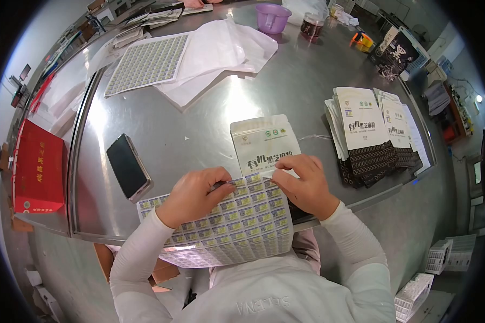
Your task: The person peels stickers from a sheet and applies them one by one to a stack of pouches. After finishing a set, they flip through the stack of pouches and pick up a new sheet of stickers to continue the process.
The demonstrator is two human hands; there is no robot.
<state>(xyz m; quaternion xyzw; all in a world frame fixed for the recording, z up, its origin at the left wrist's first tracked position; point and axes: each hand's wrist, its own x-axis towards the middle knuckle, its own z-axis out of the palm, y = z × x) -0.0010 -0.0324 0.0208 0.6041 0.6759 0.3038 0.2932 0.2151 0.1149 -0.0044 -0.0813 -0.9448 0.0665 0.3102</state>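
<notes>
A sheet of small yellow and purple stickers point(245, 220) hangs over the near table edge toward my lap. My left hand point(196, 195) is closed on the sheet's upper edge, thumb and fingertips pinched together. At the sheet's top right corner, my right hand point(305, 184) pinches with thumb and forefinger, and a small whitish edge shows at the fingertips. I cannot tell whether that is a loose sticker or the sheet's corner. Just beyond both hands lies a pale pouch point(267, 141) with black lettering, its lower part covered by the sheet and my right hand.
Stacked printed pouches point(364, 118) lie to the right on the metal table point(199, 126). A phone point(128, 166) and a red box point(40, 169) are at left. Farther back are another sticker sheet point(151, 62), white paper point(210, 51), a purple basin point(272, 19), a jar point(311, 26) and another person's hand point(194, 3).
</notes>
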